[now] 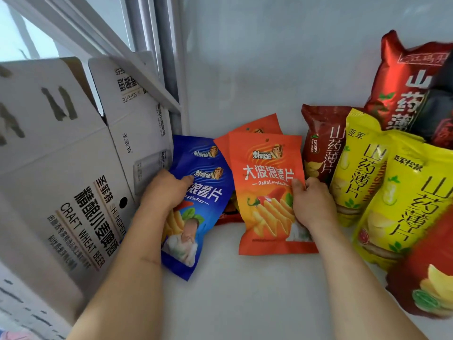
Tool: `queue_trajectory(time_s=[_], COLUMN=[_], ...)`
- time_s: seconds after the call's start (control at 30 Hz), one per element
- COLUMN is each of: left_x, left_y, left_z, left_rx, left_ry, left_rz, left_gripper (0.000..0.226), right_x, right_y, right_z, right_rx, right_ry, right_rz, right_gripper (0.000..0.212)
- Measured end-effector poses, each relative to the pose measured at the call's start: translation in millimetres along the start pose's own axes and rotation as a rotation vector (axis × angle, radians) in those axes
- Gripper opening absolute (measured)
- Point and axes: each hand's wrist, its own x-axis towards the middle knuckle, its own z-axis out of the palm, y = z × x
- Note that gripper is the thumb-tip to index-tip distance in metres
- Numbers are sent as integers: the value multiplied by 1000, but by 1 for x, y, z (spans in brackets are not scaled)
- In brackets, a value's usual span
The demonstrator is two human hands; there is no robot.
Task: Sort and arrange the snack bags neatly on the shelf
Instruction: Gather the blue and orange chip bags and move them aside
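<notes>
Sorting by colour, the left hand point(164, 190) is gripping blue bags point(196, 192) while the right hand point(312, 204) is pinching an orange bag point(266, 192) at centre frame, probably needing stacking next.

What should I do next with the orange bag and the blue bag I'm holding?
Probably stand the orange bag in your right hand upright against the orange bag behind, since it matches. The blue bag in your left hand leans tilted beside the cardboard box; straighten it after.

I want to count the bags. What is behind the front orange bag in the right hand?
Behind the front orange bag, held by the right hand, another orange bag shows its top. Something red peeks out lower left; the rest is covered.
</notes>
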Motion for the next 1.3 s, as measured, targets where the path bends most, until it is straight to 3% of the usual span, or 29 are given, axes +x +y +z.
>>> queue_trajectory(time_s=[0.23, 0.4, 0.6, 0.87, 1.1, 1.3], left_x=[-7, -10, -16, -18, -21, -34], left_y=[-1, -1, -2, -8, -17, -18], left_z=[-6, -7, -9, -12, -13, -10], left_rx=[-31, -33, -119, -336, -623, -704], left_ry=[-7, -37, -34, -20, -104, -276], left_rz=[-5, 11, -41, -18, -31, -34], left_gripper=[56, 51, 50, 24, 13, 31], right_x=[-6, -8, -7, -5, -5, -6], right_y=[5, 8, 16, 13, 10, 5], right_z=[-9, -6, -2, -4, 2, -1], right_rx=[130, 202, 326, 337, 238, 214], right_ry=[-21, -65, -90, 8, 78, 86], right_rz=[47, 59, 75, 87, 112, 107], right_gripper=[33, 47, 27, 28, 34, 33])
